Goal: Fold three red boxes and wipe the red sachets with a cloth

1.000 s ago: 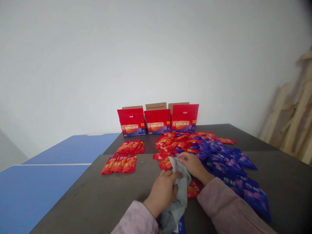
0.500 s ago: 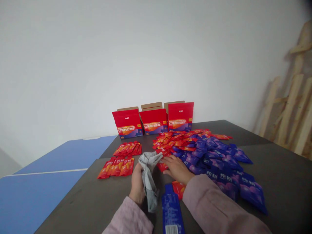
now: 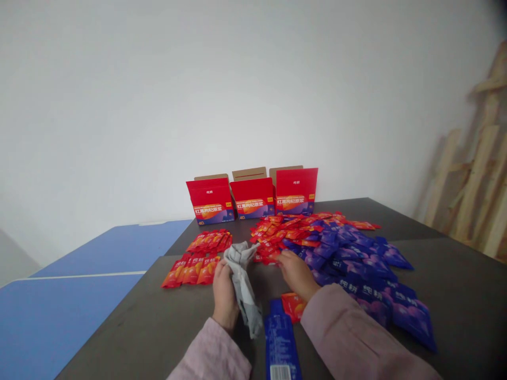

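Note:
My left hand (image 3: 225,293) is closed around a crumpled grey cloth (image 3: 244,285), whose end hangs toward the table's near side. To its right, my right hand (image 3: 296,273) has its fingers pinched on a red sachet (image 3: 270,259) at the near edge of the mixed pile; much of that sachet is hidden. Red sachets (image 3: 285,229) lie heaped beyond the fingers, and purple sachets (image 3: 356,258) spread to the right. Below the hand are a single red sachet (image 3: 293,305), partly behind my wrist, and a blue pouch (image 3: 282,343) with its barcode up.
Three open red cartons (image 3: 253,198) stand in a row at the back by the wall. Two groups of red sachets (image 3: 194,269) are laid out on the left of the dark table (image 3: 130,316). A blue table (image 3: 91,301) adjoins on the left; wooden slats (image 3: 475,184) lean at the right.
My right hand has gone from lying spread over a red sachet to pinching one, drawing slightly right. My left hand keeps the grey cloth, which has shifted a little.

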A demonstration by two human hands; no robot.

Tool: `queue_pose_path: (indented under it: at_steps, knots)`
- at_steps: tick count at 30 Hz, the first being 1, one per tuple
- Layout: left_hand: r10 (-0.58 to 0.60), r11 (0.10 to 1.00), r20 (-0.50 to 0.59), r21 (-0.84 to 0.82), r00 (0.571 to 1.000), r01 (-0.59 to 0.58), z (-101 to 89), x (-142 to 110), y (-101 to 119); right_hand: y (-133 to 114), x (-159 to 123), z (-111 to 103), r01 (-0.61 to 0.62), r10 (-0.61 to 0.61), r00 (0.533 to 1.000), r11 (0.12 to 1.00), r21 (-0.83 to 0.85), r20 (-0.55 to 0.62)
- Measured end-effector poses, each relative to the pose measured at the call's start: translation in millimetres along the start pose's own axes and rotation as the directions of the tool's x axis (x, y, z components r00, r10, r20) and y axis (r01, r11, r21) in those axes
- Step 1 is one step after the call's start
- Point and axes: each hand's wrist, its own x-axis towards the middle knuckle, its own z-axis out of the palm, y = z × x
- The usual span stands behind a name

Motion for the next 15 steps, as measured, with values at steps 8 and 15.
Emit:
queue_pose_path:
  at_steps: [8,15]
  knots:
    - [0.208,0.959,0.118,0.172,0.971,-0.227,12.4,-24.6,-0.4,-30.8,-20.7,4.1,-0.270,0.484,0.863,0.203,0.941,0.143]
    - [0.438,0.442,0.534,0.572,0.723,-0.691,33.7,-53.5,-0.4,-52.6,-37.1,14.4,-0.211,0.304,0.933,0.034,0.977,0.192]
